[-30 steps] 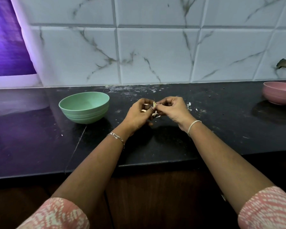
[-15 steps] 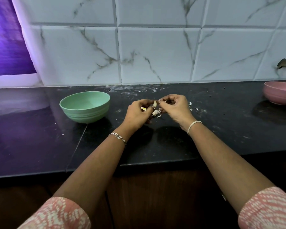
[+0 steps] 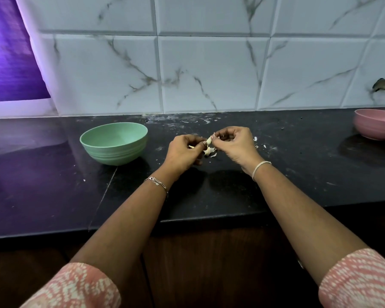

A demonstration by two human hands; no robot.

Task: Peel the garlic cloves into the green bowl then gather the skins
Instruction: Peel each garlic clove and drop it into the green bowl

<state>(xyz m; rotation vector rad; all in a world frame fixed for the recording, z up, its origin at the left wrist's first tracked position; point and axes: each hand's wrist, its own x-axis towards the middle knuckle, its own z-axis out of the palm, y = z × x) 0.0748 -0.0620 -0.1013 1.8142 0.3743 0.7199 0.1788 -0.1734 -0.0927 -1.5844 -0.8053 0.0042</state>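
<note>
A small pale garlic clove is pinched between the fingertips of the left hand and the right hand, above the dark speckled stone surface. Most of the clove is hidden by the curled fingers. Thin white skins are seen just under it, too small to count. The round light-green bowl is set left of the left hand, near but apart. The round pink bowl is cut off by the right edge. Bare surface is left between it and the right hand.
</note>
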